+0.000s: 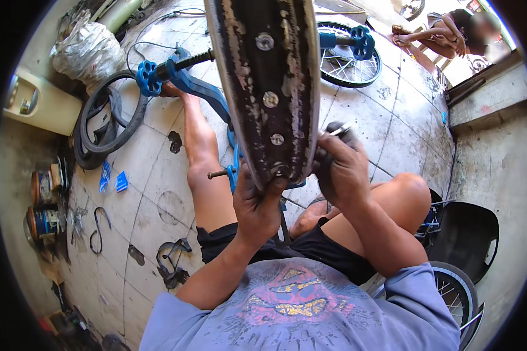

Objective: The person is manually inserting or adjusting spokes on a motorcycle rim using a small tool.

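A black wheel rim with scuffed patches and silver nipples stands end-on before me, mounted in a blue truing stand with round knobs. My left hand grips the bottom of the rim, its thumb on the inner channel near the lowest nipple. Along the rim's right edge, my right hand is closed on a small silver tool, probably metal; its tip and what it touches are partly hidden.
Two black tubes lie at left beside a white sack and blue packets. A spoked wheel lies behind the stand. Another person crouches at back right. A black chair and wheel stand by the right wall.
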### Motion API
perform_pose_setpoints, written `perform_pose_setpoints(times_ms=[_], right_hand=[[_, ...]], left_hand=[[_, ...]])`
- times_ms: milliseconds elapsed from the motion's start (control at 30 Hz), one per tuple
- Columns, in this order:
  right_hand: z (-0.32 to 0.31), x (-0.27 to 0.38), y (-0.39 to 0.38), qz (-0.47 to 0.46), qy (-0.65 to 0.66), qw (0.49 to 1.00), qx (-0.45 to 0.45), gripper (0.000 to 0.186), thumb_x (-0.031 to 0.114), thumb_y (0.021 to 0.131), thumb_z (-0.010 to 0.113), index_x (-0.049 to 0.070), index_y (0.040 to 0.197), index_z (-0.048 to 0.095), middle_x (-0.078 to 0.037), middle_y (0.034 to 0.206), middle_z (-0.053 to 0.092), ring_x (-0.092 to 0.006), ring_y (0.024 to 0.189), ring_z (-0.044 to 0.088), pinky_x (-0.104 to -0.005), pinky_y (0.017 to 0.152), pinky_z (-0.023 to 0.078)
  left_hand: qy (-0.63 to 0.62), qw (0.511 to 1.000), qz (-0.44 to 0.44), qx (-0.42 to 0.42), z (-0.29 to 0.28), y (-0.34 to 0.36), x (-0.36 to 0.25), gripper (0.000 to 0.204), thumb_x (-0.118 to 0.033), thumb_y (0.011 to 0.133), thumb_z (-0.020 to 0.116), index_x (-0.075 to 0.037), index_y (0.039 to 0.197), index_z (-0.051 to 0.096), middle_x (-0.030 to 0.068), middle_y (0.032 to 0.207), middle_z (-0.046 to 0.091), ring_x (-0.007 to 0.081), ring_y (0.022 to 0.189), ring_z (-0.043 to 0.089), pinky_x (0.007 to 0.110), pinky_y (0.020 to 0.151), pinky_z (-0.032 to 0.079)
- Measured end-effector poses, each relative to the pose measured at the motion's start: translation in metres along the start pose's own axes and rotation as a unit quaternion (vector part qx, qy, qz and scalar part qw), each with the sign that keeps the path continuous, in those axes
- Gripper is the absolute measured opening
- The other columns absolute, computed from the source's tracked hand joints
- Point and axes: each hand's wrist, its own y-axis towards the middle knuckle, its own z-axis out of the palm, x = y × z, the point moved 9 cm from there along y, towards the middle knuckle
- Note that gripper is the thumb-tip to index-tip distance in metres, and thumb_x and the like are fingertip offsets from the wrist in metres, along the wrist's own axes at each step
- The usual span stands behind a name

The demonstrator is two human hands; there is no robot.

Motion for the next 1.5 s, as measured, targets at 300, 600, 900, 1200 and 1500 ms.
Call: perform_pose_setpoints(times_ms=[300,600,900,1200,1500], right_hand=[[0.016,0.056,-0.01,-0.175,-0.14,0.974,-0.015,0.018,0.011,0.1,0.057,0.006,0.11,0.042,-0.016,0.088,0.066,-0.0231,0.063,0.069,-0.0319,0.055,0.058],[0.048,0.063,-0.034,-0.215,-0.008,0.975,0.059,0.016,0.007,0.101,0.055,0.006,0.112,0.043,-0.021,0.096,0.067,-0.0273,0.069,0.071,-0.0353,0.06,0.061],[0.036,0.019,-0.002,-0.033,0.166,0.983,0.07,0.018,0.011,0.101,0.053,0.007,0.113,0.041,-0.023,0.102,0.064,-0.0335,0.077,0.071,-0.0435,0.068,0.062],[0.015,-0.035,0.002,0.204,0.105,0.972,0.057,0.017,0.019,0.098,0.059,0.003,0.101,0.055,-0.012,0.079,0.067,-0.0204,0.059,0.065,-0.0325,0.057,0.055],[0.068,0.081,-0.033,-0.247,-0.132,0.949,0.144,0.024,0.003,0.096,0.062,0.003,0.11,0.043,-0.016,0.09,0.067,-0.0175,0.066,0.067,-0.0282,0.057,0.057]], left_hand=[[0.139,0.99,-0.012,-0.017,-0.013,-0.005,0.0,0.045,-0.005,0.091,0.069,0.0,0.131,0.049,0.0127,0.122,0.051,0.0186,0.112,0.054,0.03,0.097,0.041],[0.204,0.974,0.094,0.028,0.027,0.021,-0.06,0.03,-0.012,0.101,0.055,0.001,0.126,0.049,0.0072,0.112,0.06,0.0123,0.096,0.06,0.026,0.08,0.049],[0.116,0.993,0.035,-0.008,0.023,0.02,-0.054,0.031,-0.012,0.098,0.058,0.001,0.126,0.05,0.0126,0.126,0.047,0.0228,0.116,0.048,0.036,0.1,0.038],[0.123,0.987,0.095,-0.045,0.018,0.018,-0.058,0.024,-0.008,0.093,0.068,-0.001,0.111,0.053,0.009,0.111,0.049,0.016,0.099,0.051,0.027,0.088,0.041],[0.114,0.983,0.142,-0.036,0.012,0.012,-0.051,0.058,-0.013,0.093,0.069,0.003,0.138,0.036,0.0096,0.122,0.057,0.0145,0.106,0.057,0.03,0.094,0.046]])
